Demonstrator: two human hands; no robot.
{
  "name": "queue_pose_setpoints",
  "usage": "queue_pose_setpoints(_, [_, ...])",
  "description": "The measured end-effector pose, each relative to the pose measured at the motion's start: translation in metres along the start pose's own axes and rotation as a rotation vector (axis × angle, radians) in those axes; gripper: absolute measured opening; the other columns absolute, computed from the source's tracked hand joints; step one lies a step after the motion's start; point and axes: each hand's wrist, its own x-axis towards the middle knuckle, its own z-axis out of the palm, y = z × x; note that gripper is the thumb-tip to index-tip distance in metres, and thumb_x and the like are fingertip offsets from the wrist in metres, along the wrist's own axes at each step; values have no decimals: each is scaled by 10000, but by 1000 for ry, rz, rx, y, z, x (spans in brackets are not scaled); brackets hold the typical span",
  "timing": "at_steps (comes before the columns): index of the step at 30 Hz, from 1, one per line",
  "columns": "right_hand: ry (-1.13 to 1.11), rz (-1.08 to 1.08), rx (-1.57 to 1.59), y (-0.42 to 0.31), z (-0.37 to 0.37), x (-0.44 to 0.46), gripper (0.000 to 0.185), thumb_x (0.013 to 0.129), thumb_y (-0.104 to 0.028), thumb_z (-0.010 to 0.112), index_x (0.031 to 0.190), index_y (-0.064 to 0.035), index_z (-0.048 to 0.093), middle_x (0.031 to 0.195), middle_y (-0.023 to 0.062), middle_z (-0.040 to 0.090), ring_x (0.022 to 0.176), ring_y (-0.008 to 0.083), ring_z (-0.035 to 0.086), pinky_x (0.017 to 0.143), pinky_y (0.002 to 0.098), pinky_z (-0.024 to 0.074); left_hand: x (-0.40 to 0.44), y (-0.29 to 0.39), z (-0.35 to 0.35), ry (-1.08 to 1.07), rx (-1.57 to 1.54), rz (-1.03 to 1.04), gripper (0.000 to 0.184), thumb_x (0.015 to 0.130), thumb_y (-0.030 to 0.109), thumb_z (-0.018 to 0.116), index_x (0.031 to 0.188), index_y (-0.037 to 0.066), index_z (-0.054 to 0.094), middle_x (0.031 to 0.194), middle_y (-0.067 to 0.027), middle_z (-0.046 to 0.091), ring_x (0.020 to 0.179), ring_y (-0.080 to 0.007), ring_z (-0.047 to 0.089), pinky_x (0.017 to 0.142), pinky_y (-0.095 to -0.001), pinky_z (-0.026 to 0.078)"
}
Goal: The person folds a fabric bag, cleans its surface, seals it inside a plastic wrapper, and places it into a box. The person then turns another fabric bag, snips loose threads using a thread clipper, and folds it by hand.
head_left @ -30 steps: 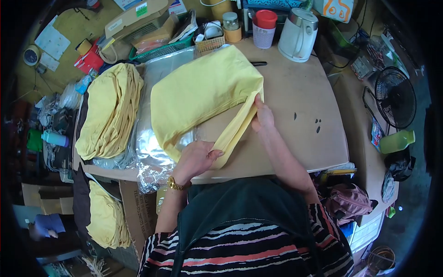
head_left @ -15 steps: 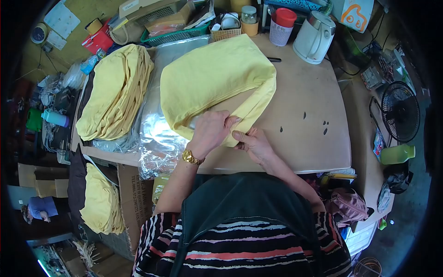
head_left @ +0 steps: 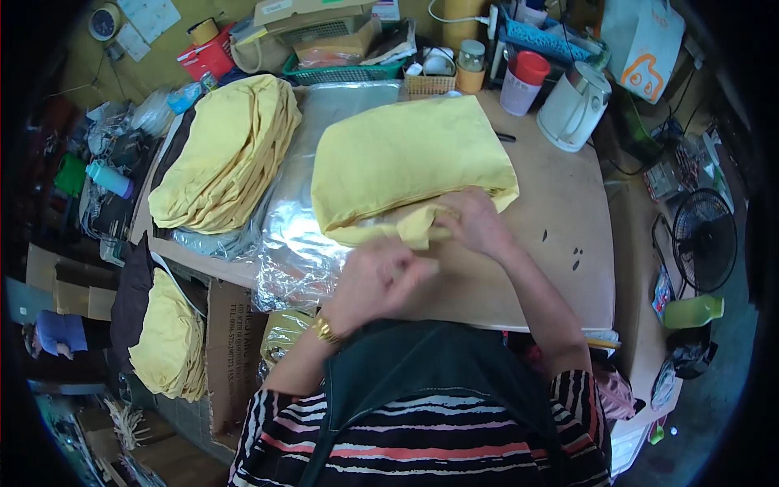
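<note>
A yellow cloth piece (head_left: pixel 410 158), folded into a broad bag-like shape, lies on the table in front of me. A loose band of it bunches along its near edge. My right hand (head_left: pixel 477 226) is closed on that band, thumb and fingers pinching the fabric. My left hand (head_left: pixel 380 282), with a gold watch (head_left: pixel 324 330) at the wrist, is just below the band, apart from the cloth. Its fingers look curled but are smeared by motion, so what is in them, if anything, cannot be made out.
Yellow cloth pieces (head_left: pixel 231 154) are stacked at left, beside clear plastic sheets (head_left: pixel 296 219). A kettle (head_left: pixel 574 105), a red-lidded cup (head_left: pixel 523 85) and baskets (head_left: pixel 349 73) line the back. A fan (head_left: pixel 704 239) stands at right. Another person (head_left: pixel 61 333) is far left.
My left hand has come off the cloth and moved down. My right hand has shifted up and right along the band. The cloth's opening has flattened, and the whole view has shifted slightly.
</note>
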Motion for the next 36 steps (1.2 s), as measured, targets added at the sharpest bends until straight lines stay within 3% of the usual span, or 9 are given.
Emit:
queue_pose_setpoints(4, [312,106,162,3,-30,14,193,802,-137,709,957,-23,690,860,139,683,881,290,599,818,367,450,-19,-50,23,-661,-670,-318,330,913,311,643,1097,38,622,1065,-58,667,965,-200,629,783,-325,506])
queue_pose_setpoints(9, [397,66,91,-7,-59,-7,172,823,-163,704,950,-48,695,737,118,654,806,281,590,825,360,428,47,-80,-4,232,-1702,-328,392,1005,146,463,1380,77,369,1304,-78,535,1103,-157,575,916,-287,481])
queue_pose_setpoints(12, [506,10,58,-16,-44,-13,101,828,-136,696,879,-50,680,703,90,640,697,242,585,863,371,397,68,-99,53,317,-1771,-241,313,994,125,486,1298,66,442,1210,-66,583,1036,-151,604,870,-260,512])
queue_pose_setpoints(14, [571,-56,-46,-23,-28,-12,73,830,-124,692,829,-55,669,678,71,629,636,226,578,878,384,381,60,-79,97,132,-1882,314,245,976,118,531,1207,40,504,1101,-53,615,943,-132,629,832,-251,546])
queue_pose_setpoints(16, [592,-107,-96,-27,-15,-13,102,832,-99,682,750,-76,626,635,36,603,549,209,554,891,406,361,53,-14,81,343,-1652,-511,212,946,79,571,1149,29,540,1059,-70,629,917,-144,646,835,-281,571])
queue_pose_setpoints(22, [386,-11,-63,-17,-13,-38,96,843,-109,670,766,-68,628,613,42,585,567,212,567,908,415,360,43,-84,72,615,-2155,-592,225,936,56,578,1152,8,538,1051,-102,647,974,-198,653,891,-343,570])
queue_pose_setpoints(27, [617,27,-234,-41,-5,-26,95,852,-114,657,775,-62,642,602,50,570,590,221,566,954,426,345,29,-77,84,518,-1959,-456,263,947,42,556,1201,-5,509,1170,-110,609,1062,-178,623,904,-269,552])
queue_pose_setpoints(32, [151,79,-143,-29,-26,-35,160,853,-205,679,789,-65,635,597,52,554,633,240,589,1008,465,310,27,-83,71,561,-2095,-525,289,977,97,515,1244,-11,489,1251,-129,578,1139,-201,590,960,-316,536])
queue_pose_setpoints(36, [249,22,-167,-47,-19,-27,163,844,-209,688,792,-67,630,588,46,537,608,239,569,998,453,319,31,-61,70,480,-1915,-506,341,999,163,485,1277,-34,482,1285,-139,575,1160,-193,580,962,-292,521])
